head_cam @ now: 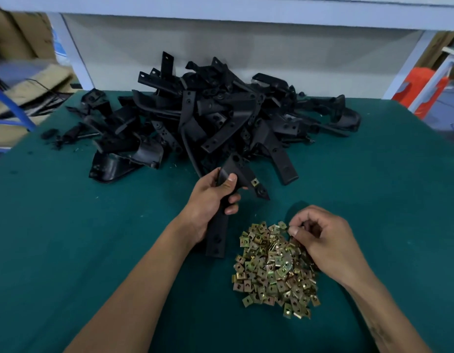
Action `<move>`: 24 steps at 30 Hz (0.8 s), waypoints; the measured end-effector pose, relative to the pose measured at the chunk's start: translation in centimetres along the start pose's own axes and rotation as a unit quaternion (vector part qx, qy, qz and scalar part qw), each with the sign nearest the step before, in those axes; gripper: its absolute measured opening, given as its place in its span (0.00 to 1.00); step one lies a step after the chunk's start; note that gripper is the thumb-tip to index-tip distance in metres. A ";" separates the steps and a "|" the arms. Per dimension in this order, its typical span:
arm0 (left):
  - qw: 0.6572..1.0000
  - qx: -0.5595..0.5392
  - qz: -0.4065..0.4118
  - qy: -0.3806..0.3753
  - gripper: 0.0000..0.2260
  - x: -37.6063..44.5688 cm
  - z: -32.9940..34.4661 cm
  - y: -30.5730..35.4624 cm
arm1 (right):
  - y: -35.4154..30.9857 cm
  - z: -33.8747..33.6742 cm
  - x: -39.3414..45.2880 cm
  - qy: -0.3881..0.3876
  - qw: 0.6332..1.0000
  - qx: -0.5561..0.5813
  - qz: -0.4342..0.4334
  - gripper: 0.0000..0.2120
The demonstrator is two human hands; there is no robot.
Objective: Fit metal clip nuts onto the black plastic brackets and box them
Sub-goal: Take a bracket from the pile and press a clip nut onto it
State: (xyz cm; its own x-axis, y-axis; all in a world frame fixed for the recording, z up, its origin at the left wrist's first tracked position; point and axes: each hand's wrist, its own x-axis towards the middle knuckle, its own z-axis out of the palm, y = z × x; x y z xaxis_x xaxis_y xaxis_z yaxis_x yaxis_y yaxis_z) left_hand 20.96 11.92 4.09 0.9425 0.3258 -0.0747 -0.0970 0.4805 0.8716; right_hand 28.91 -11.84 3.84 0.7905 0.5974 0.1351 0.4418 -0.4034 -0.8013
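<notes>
My left hand point(210, 200) grips a black plastic bracket point(218, 235) upright above the green table. One brass-coloured clip nut point(255, 182) sits on the bracket's upper arm. A heap of loose clip nuts point(274, 268) lies to the right of the bracket. My right hand point(322, 238) rests at the heap's upper right edge, fingers curled, thumb and fingertips pinching at a nut point(288, 228). A big pile of black brackets point(208, 118) lies beyond both hands.
The green table mat point(93, 238) spreads left and right of the piles. Cardboard boxes point(24, 80) stand off the table's left edge. An orange object point(422, 85) and white frame posts stand at the right. A white shelf runs overhead at the back.
</notes>
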 end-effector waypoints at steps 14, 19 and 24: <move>0.997 0.067 0.009 -0.022 0.04 0.8 0.4 0.0 | -0.7 0.5 1.3 -0.003 0.999 -0.047 -0.017 0.07; 0.998 0.061 -0.004 -0.029 0.04 0.6 0.4 0.1 | -0.5 0.5 1.2 0.044 0.997 0.067 -0.002 0.08; 0.998 0.056 -0.003 -0.033 0.04 0.5 0.4 -0.2 | -1.8 0.5 2.1 0.099 0.982 0.158 -0.024 0.09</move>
State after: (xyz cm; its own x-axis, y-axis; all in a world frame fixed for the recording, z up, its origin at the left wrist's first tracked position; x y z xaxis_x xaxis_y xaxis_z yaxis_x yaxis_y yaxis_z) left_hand 21.55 11.64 4.12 0.9622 0.2675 -0.0505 -0.0592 0.3866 0.9204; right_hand 29.59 -9.52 5.32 0.8527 0.4514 0.2631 0.3521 -0.1244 -0.9277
